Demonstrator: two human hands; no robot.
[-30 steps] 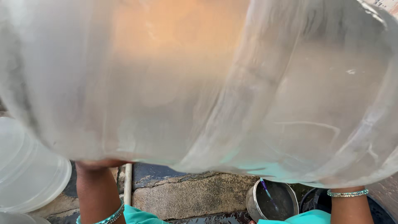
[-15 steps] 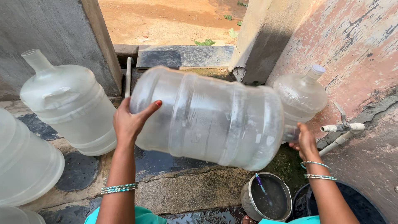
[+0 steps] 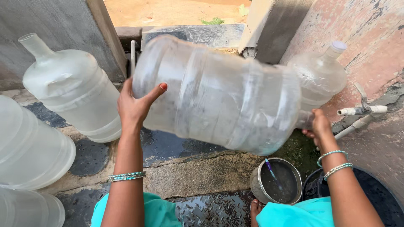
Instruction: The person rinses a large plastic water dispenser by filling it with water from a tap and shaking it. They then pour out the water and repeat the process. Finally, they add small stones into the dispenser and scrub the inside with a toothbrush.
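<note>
So, only the head view: a big clear jug [image 3: 219,92] is held sideways in the air, base toward the left, neck toward the right, tipped a little down on the neck end. The left hand [image 3: 134,107] is spread flat against the base end, fingers open and thumb pressed on the side, so it props rather than clamps. The right hand [image 3: 320,126] is closed around the neck, right by a white tap [image 3: 362,110] on the pink wall [image 3: 370,50]. Both hands are well apart, one at each end of the jug. Below the neck end sits a steel pot [image 3: 275,185] with a pen-like stick in it, and just beside that is a dark tub [image 3: 378,197]. Behind the right hand stands a second jug [image 3: 322,75], upright with a white cap. Off to the left an open jug [image 3: 71,88] leans, and more jugs [image 3: 29,147] crowd the left edge. Wet stone floor [image 3: 198,172] sits underneath it all.
</note>
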